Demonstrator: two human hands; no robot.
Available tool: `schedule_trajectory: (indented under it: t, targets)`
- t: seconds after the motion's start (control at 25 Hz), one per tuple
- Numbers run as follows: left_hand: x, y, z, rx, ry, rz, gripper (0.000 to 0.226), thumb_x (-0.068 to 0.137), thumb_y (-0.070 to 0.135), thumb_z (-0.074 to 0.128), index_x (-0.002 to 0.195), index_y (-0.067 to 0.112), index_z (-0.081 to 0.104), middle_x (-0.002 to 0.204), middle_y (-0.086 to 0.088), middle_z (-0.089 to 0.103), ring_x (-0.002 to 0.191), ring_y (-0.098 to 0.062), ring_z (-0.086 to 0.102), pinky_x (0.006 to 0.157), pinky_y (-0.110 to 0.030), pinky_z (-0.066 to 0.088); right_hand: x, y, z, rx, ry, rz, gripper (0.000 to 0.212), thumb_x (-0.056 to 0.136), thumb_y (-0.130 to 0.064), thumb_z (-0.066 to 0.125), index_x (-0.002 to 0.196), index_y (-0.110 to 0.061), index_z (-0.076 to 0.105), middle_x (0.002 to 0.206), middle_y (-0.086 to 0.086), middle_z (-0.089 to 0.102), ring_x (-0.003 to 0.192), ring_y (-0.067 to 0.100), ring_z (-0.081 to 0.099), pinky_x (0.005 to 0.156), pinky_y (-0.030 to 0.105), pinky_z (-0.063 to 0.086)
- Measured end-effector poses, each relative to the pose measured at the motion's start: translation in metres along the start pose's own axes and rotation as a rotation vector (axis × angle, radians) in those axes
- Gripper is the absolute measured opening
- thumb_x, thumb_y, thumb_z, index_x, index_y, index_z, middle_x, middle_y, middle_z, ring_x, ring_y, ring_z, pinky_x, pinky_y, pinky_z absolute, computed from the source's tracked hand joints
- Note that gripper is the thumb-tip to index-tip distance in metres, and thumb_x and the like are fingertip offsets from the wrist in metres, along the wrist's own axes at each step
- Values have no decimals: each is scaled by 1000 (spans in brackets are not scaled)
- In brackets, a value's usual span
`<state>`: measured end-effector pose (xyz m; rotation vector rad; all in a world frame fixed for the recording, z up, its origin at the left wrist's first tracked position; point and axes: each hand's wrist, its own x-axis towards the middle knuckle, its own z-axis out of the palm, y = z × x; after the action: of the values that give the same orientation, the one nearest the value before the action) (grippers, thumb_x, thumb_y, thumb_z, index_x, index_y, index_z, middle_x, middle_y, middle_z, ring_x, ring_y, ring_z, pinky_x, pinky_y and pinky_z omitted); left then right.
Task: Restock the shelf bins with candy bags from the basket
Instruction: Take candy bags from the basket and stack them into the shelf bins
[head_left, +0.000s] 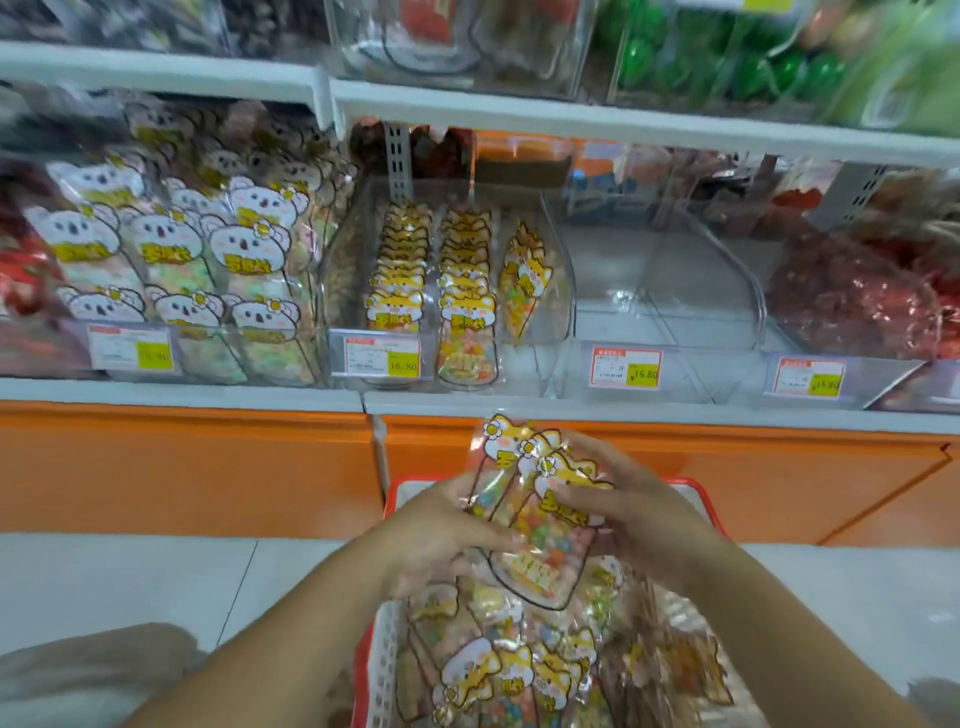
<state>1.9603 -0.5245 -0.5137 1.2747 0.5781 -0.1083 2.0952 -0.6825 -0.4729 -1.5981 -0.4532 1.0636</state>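
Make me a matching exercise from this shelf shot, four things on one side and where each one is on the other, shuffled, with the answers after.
Things
1. Bunch of clear candy bags with yellow cat headers
2. Red plastic basket with white mesh lining
3. Clear candy bags with white koala headers
4. Empty clear plastic shelf bin

Places
A. Left-hand shelf bin
B. On the floor below the shelf, holding more bags
C. Between the left hand and right hand
D. Right of the yellow cat bin

Pairs: 1-C, 2-B, 3-A, 4-D
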Motion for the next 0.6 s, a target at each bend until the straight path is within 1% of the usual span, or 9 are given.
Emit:
schedule_trajectory:
  t: [0.04,0.16,0.28,0.36,0.44,0.48,0.52,0.56,0.6]
  targets:
    - [-3,17,-4,43,-32,35,60,78,-1,75,126,29,56,84,13,71,66,-1,65,47,-16,44,-7,-23,3,-118,-37,-49,43,78,-9,76,110,-36,66,91,-7,72,69,18,67,58,35,52]
    - [-11,70,-14,166,-97,162,50,81,-3,72,119,26,56,76,16,67,62,-1,61,46,-16,43,-11,-85,12,-348,-23,-124,32,76,-8,77,104,-21,67,76,-7,71,60,8,67,46,24,50]
    - [-9,124,-24,260,-79,320,42,85,1,70,114,27,57,85,17,71,68,0,65,51,-19,52,-1,-135,17,-444,80,-243,28,76,-8,77,102,-15,67,71,-7,69,54,5,63,43,22,47]
    - [1,155,-35,350,50,453,35,88,17,70,120,23,57,103,12,70,82,-2,67,64,-25,58,13,-160,18,-469,194,-326,25,76,-10,77,98,-15,67,74,-5,72,59,8,66,54,32,57]
    - [20,177,-55,489,277,553,42,92,33,64,132,24,53,116,12,64,99,-6,64,80,-31,56,34,-176,19,-487,352,-413,26,76,-13,79,98,-15,66,85,0,74,73,18,71,68,44,60]
    - [31,182,-65,586,375,591,44,94,34,61,135,25,50,122,10,62,108,-9,61,89,-32,53,44,-180,21,-538,432,-458,28,76,-17,80,99,-15,65,89,0,73,80,21,71,72,43,60]
    - [43,184,-73,701,433,623,47,95,33,59,139,23,47,131,6,58,118,-14,57,98,-32,47,54,-181,23,-634,517,-496,30,77,-21,80,101,-15,63,92,-2,71,85,20,69,77,38,57]
    - [53,185,-78,843,452,640,50,96,31,58,143,21,44,140,2,53,126,-17,52,105,-31,42,63,-181,27,-767,606,-520,31,79,-25,78,103,-16,61,94,-4,68,88,19,65,78,31,52]
    - [64,184,-82,986,441,632,54,96,30,58,145,20,41,147,-1,47,133,-19,45,108,-29,37,72,-181,32,-913,683,-523,33,81,-28,75,108,-17,59,95,-3,66,91,19,62,78,29,47]
